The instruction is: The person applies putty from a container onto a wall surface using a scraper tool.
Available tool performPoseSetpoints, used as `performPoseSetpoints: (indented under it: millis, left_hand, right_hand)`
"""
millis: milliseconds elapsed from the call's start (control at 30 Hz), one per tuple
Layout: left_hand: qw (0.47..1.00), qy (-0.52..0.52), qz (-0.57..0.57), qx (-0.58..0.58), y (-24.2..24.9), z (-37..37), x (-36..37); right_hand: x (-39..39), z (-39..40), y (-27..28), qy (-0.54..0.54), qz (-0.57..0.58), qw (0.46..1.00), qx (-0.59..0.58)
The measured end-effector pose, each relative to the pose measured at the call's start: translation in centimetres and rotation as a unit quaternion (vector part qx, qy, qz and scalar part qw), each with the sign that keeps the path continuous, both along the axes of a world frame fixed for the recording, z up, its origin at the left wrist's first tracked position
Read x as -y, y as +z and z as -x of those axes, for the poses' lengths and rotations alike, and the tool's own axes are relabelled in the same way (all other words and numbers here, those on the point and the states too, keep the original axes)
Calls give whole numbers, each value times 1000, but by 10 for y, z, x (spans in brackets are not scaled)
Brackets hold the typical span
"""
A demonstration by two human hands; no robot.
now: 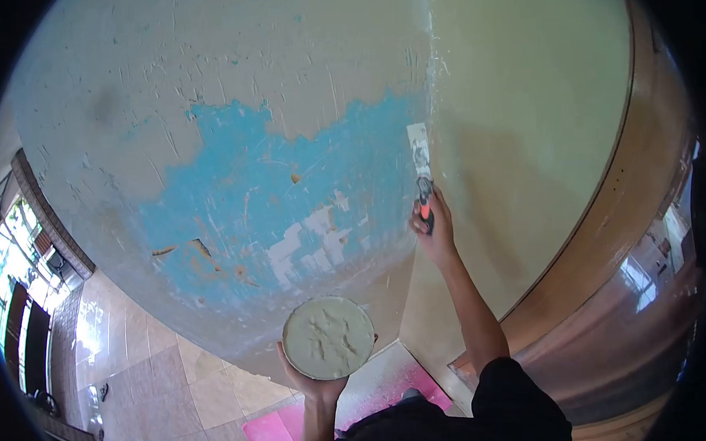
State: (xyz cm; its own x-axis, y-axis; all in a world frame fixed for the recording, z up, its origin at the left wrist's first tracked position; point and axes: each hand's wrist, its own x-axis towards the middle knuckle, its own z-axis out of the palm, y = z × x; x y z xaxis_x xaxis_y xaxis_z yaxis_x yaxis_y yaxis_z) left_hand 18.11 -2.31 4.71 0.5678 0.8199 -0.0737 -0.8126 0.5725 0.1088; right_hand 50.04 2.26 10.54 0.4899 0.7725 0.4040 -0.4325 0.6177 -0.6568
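Observation:
My right hand is closed round the black and orange handle of a putty knife. Its blade, smeared with white filler, is held up at the wall by the inner corner. My left hand supports a round tub of pale filler from below, its surface marked by gouges. On the wall ahead, a large patch of blue paint shows where the top coat has come off. White filler smears cover part of the blue, and a few brown chips mark it.
A greenish wall meets the patched one at the corner on the right, edged by a brown wooden trim. Below lies a pink and white sheet dusted with white, on floor tiles. Bright windows stand far left.

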Motion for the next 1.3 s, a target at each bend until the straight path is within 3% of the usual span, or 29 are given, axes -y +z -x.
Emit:
performPoseSetpoints:
  millis: [133,200,233,267,300,433,500,900,933,1000,1033,1100,1167,1233,1300]
  left_hand:
    - [999,-4,-46,-6,18,-20,-2]
    - [999,3,-38,-6,27,-35,-3]
    - [999,1,-45,-3,31,-44,-4]
    - [999,9,-34,-4,33,-52,-5]
    - [1000,23,-12,-10,35,-60,-7]
    - [996,41,21,-71,44,-86,-3]
    - [997,34,19,-66,39,-97,-2]
    - [999,16,23,-30,32,-120,1]
    - [999,19,14,-21,32,-119,1]
    - [1000,16,10,3,24,-120,0]
    - [999,14,1,29,23,-121,-3]
    - [1000,-4,-17,15,24,-122,-3]
    - [999,-23,-38,0,24,-122,0]
    - [999,-18,-37,-2,22,-121,1]
    - [999,-20,-49,-3,19,-119,3]
  right_hand:
    - [51,38,-18,108,36,993,-14]
    - [70,50,-39,25,101,985,137]
    - [79,54,-44,35,111,984,138]
    - [89,58,-46,-75,89,940,321]
    - [99,60,-47,-180,59,851,490]
    - [137,52,-43,-212,118,796,555]
    - [150,40,-39,-254,114,729,626]
    - [226,-25,-22,-253,156,630,718]
    - [226,-26,-25,-253,158,629,717]
    - [222,-26,-35,-245,172,766,569]
    - [217,-24,-37,-253,171,765,568]
    - [197,-19,-37,-175,217,873,400]
    - [166,-20,-25,-159,196,905,342]
    - [128,-29,-3,-178,156,903,357]
    - [72,-37,20,-326,36,850,412]
